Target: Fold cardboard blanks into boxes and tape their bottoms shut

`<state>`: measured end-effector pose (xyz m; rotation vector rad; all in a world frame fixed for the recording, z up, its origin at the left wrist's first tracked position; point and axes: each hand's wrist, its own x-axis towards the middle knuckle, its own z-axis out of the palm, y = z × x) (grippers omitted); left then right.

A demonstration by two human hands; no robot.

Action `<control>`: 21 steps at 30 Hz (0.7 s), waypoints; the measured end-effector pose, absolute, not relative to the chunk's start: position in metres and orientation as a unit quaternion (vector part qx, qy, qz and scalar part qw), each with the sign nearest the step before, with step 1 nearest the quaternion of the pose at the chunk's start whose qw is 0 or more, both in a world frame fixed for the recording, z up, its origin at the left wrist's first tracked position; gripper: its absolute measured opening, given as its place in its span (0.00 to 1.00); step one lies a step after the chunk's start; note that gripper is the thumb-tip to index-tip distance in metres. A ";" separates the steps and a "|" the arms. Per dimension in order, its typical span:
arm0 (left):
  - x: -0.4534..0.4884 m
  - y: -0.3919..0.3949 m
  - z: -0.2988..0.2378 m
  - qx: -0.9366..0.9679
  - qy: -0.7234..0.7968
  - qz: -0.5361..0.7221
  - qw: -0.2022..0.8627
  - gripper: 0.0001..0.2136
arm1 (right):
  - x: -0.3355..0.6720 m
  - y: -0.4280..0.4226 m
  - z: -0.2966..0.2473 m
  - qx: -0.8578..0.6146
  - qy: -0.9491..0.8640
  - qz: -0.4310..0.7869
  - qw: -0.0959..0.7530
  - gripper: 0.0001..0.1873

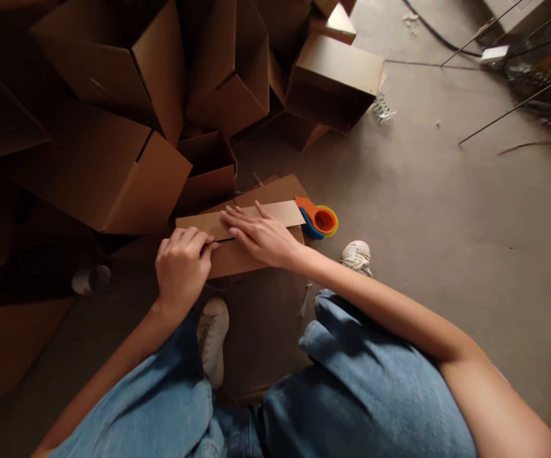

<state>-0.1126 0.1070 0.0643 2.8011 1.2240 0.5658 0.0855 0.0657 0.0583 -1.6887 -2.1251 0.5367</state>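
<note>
Head view: at far left, open cartons (101, 168) crowd together. Next, the left hand (182, 261) curls at the left end of the box (237, 258), thumb and fingertips close together by the dark seam (228, 240); I cannot tell whether they pinch an edge. The box stretches rightward from those fingertips, just beyond the left shoe (212, 343). It should handle as light and fairly stiff along its folds, its flaps easily bent, dry rather than slippery, prone to creasing more than breaking; the sides or corners seem the soundest hold. Further right, the right hand (259, 236) lies on top, fingers extended and slightly apart, clamped on nothing, the box beneath them. At the box's right end sits what looks like a tape dispenser (312, 212).
</note>
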 end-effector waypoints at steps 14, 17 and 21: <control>-0.105 0.103 0.068 0.904 0.411 0.119 0.008 0.05 | 0.115 0.085 0.026 -0.760 -0.625 0.114 0.137 0.27; -0.104 0.104 0.066 0.897 0.423 0.121 0.043 0.04 | 0.116 0.084 0.024 -0.756 -0.629 0.103 0.148 0.28; -0.110 0.114 0.062 0.872 0.444 0.176 0.111 0.05 | 0.120 0.085 0.023 -0.752 -0.632 0.101 0.156 0.28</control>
